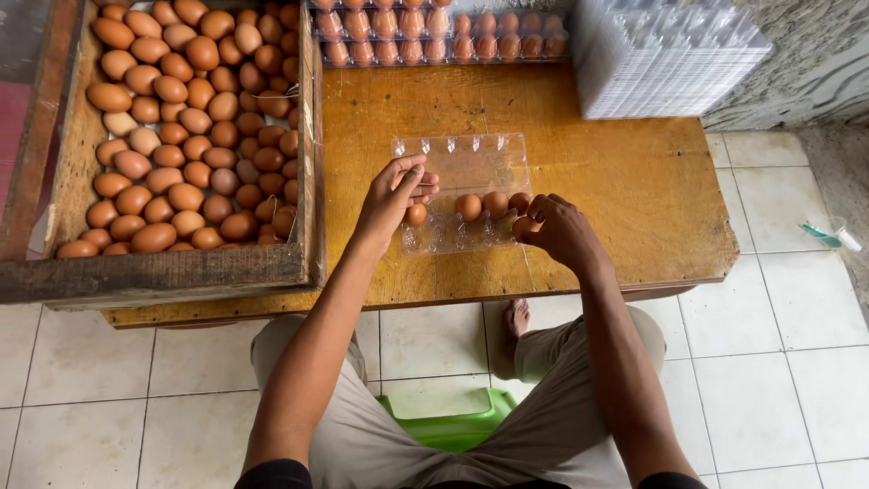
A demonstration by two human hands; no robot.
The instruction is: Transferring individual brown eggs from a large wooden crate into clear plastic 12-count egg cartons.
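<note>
Eggs go into the clear tray (463, 192) one cup at a time, and that explains most of how I have things laid out. The tray lies open and flat near the middle of the tabletop (634, 190), lid half toward the far edge and cup half toward me, so both hands can reach the near row without crossing. My left hand (391, 195) curls its fingers around an egg (415, 215) at the tray's left end, closed loosely on it and touching the plastic, low enough that the egg seats rather than drops. My right hand (557, 231) is at the tray's right end, fingers bent around another egg (522, 226), gripping it at the near right cup. Between the two hands three eggs (493, 204) already sit side by side in one row, which suggests that row is being loaded before the next. The wooden crate (312, 181) full of loose brown eggs rests at the left edge of the tabletop, just beside the tray, which I judge keeps the reach for my left hand short. Filled trays (434, 32) line the far edge, out of the working space, and a stack of empty trays (665, 59) stands at the far right corner, near enough to pull a fresh one. I cannot tell whether either held egg is fully seated in its cup.
</note>
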